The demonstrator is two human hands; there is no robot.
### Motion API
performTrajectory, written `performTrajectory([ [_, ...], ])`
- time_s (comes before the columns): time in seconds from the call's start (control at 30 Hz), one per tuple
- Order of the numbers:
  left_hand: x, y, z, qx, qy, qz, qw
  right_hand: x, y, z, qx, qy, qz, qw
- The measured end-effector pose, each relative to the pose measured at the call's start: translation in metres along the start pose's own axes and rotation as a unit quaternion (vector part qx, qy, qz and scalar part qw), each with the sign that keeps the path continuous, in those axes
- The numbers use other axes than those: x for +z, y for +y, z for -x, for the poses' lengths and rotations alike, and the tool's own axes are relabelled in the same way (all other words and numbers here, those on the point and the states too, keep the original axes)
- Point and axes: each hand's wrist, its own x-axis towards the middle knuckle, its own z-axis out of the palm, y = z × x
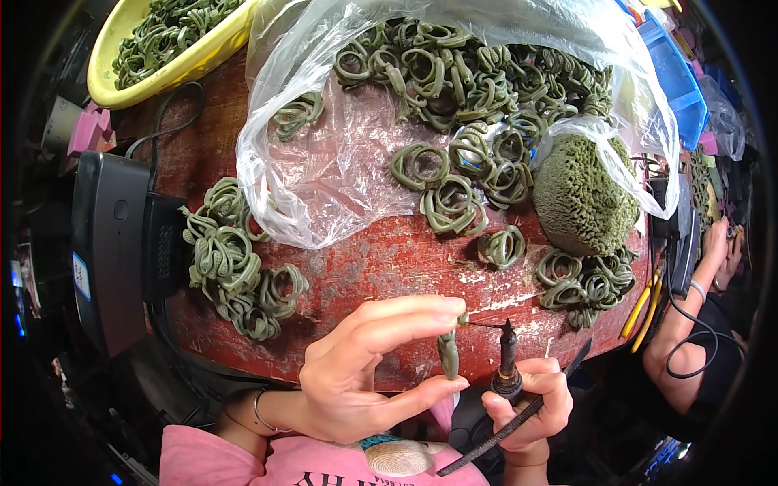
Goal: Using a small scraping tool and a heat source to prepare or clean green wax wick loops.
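Note:
My left hand holds a small green wax ring edge-on between thumb and fingertips, over the table's near edge. To its right, my right hand grips a dark pen-like hot-tip tool upright, its tip pointing up. A thin dark thread or wire runs between the tool's tip and the top of the ring. The same hand also holds a long, narrow, dark file-like strip slantwise across its fingers. Loose green rings lie on the table just beyond my hands.
A worn red table carries an open clear plastic bag with many green rings. A porous green block stands right; a black box left. A yellow basket, blue bin, yellow-handled pliers and a co-worker's arm border the area.

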Motion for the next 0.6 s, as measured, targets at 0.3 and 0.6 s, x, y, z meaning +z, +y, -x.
performTrajectory([
  [0.3, 0.0, 0.0, 0.0, 0.0, 0.001, 0.0, 1.0, -0.002, 0.002, 0.002, -0.003, -0.008, 0.002, 1.0],
  [0.6, 0.0, -0.001, -0.001, 0.009, 0.003, -0.005, 1.0, -0.001, 0.005, 0.015, 0.073, 0.013, -0.056, 0.996],
])
